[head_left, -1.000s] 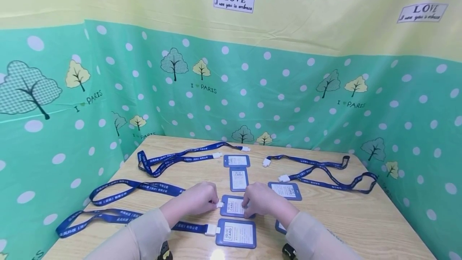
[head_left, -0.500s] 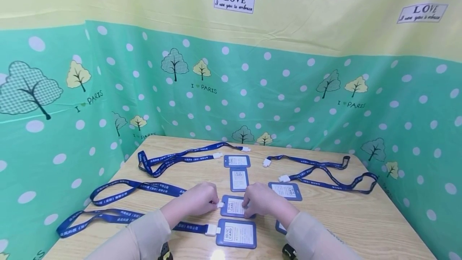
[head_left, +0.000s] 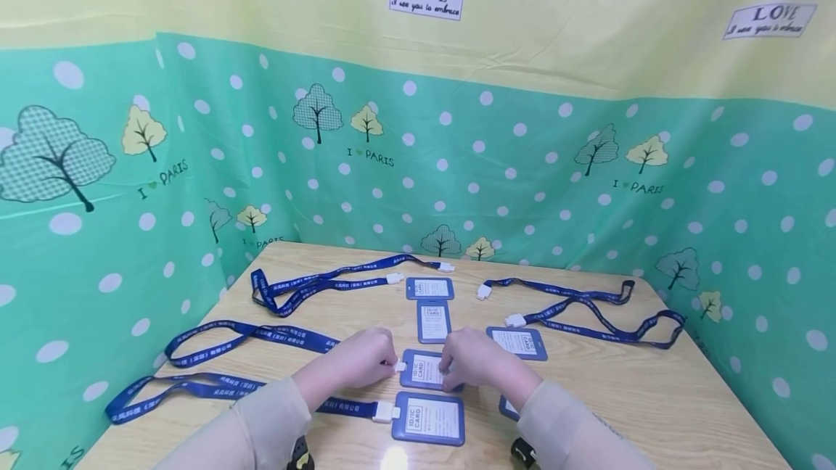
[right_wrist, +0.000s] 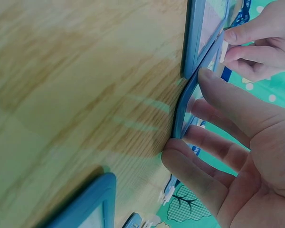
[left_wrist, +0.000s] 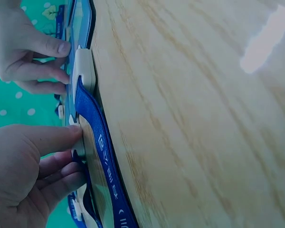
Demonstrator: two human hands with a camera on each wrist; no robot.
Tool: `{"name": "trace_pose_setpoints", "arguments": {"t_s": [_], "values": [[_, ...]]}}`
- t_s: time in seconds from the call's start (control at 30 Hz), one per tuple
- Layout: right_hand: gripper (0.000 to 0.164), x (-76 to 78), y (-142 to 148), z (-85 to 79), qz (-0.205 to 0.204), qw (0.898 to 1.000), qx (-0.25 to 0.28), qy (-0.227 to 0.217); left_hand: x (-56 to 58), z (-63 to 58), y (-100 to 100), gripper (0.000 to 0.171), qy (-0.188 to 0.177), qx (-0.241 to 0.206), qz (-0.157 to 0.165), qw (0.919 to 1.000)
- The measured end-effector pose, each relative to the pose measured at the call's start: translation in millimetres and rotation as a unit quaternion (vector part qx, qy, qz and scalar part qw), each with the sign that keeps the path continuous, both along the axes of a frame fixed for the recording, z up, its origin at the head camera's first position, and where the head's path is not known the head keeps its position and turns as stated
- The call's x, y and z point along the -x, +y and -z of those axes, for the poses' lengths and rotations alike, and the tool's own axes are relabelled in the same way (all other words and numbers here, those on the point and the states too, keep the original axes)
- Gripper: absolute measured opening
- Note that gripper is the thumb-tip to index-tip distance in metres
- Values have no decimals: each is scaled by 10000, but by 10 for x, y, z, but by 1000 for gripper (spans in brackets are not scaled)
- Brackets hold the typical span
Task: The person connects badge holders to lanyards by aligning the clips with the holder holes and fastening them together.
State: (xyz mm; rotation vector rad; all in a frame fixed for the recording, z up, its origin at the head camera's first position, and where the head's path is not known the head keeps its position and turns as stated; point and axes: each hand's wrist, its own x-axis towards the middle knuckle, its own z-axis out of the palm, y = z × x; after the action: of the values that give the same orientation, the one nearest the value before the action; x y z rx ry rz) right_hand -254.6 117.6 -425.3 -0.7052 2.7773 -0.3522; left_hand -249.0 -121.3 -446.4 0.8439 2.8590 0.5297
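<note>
My left hand [head_left: 366, 360] pinches the white plastic clip [head_left: 400, 367] of a blue lanyard [head_left: 287, 336] between thumb and fingers. The clip's tab meets the slot end of a blue ID card holder [head_left: 418, 370]. At that holder's other end, my right hand [head_left: 477, 358] grips its edges, thumb near side and fingers far side. In the right wrist view, the thumb [right_wrist: 218, 88] lies along the holder's rim. Just in front lies another card holder [head_left: 428, 419], joined to a second lanyard [head_left: 346, 407] by its white clip [head_left: 384, 412].
Farther back lie an upright card holder [head_left: 434, 322] and a sideways one [head_left: 429, 289]. Lanyards rest at the back left [head_left: 326, 281] and right [head_left: 607, 325]. Another holder [head_left: 517, 343] sits right of my hand; one [head_left: 508, 407] is partly under my right forearm. A patterned curtain [head_left: 457, 165] encloses the table.
The head view shifts very slightly. Both hands keep their places on the clip and the card holder.
</note>
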Motion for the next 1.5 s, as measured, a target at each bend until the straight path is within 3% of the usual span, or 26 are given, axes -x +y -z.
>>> {"name": "trace_pose_setpoints", "arguments": {"t_s": [1.5], "values": [[23, -2, -5, -22, 4, 10000, 17, -33, -58, 32, 63, 8, 231, 27, -368, 9991]]}}
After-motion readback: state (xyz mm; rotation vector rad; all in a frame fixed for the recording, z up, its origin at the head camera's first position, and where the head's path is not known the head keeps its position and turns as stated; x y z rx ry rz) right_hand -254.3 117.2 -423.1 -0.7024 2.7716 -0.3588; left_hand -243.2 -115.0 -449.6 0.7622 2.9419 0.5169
